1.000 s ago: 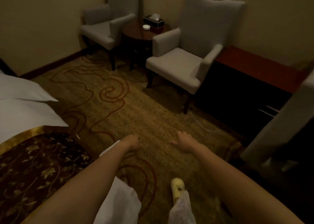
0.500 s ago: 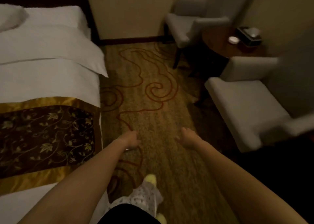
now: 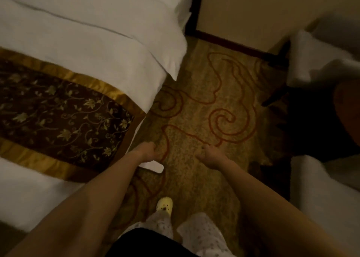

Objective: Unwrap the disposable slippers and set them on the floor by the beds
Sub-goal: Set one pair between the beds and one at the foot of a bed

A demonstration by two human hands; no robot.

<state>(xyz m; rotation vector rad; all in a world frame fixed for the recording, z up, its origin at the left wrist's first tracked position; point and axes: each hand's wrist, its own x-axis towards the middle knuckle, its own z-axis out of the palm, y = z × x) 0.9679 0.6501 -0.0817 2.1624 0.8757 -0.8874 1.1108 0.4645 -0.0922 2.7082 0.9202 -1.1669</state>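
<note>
My left hand (image 3: 147, 151) hovers over the patterned carpet (image 3: 196, 108), right at the bed's corner, fingers curled shut. A flat white slipper (image 3: 154, 167) sticks out beneath it and seems to be held; most of the slipper is hidden by the hand and wrist. A little to the right, my right hand (image 3: 212, 155) hangs palm down over the carpet with loose fingers and nothing in it. The bed (image 3: 101, 48), with a white duvet and a brown and gold runner (image 3: 58, 116), fills the left side. No wrapper can be seen.
A pale armchair (image 3: 319, 67) stands at the upper right and another pale seat (image 3: 327, 190) at the lower right, with a dark gap between them. My foot in a yellow clog (image 3: 165, 204) is on the carpet below the hands. A wall with a dark skirting (image 3: 233, 42) closes the far end.
The view has swung left and down: the chairs slid off to the right and the bed now fills the left. Both hands stay stretched out in front, and the white slipper shows under the left hand.
</note>
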